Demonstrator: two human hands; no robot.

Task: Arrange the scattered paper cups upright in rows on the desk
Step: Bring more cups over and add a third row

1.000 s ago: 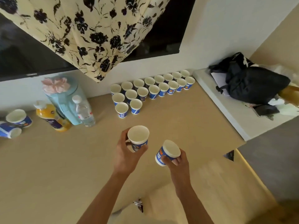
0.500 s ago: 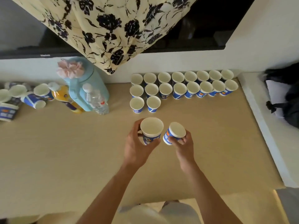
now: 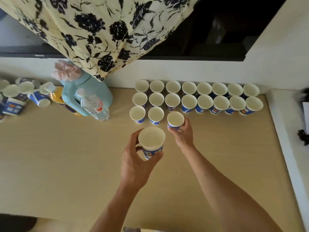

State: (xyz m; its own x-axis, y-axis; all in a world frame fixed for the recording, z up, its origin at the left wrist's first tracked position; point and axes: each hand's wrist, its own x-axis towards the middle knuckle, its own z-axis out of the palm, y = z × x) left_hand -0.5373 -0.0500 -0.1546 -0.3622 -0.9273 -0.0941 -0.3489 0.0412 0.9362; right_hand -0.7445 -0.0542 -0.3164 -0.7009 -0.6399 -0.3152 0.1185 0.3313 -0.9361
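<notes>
Right hand [image 3: 182,133] has carried its cup [image 3: 175,118] to the third row, beside two standing cups [image 3: 155,114]. Left hand [image 3: 135,163] grips second cup [image 3: 151,139] over desk [image 3: 66,156]. Thin paper, light, crushable: hold sidewall gently.

A light wood-grain bench [image 3: 66,164] filled most of the view, its far edge butting against a low white wall [image 3: 184,71]. Above that wall ran a dark-framed window [image 3: 217,30]; the right part read almost black, the left part paler grey. A cream curtain [image 3: 108,30] with a dark floral print hung in front of the window, its lowest tip overlapping the wall. At the right the wall rose higher beside the window, and a white ledge [image 3: 284,131] adjoined the bench's right edge. Lighting was soft and even, with faint shadows
</notes>
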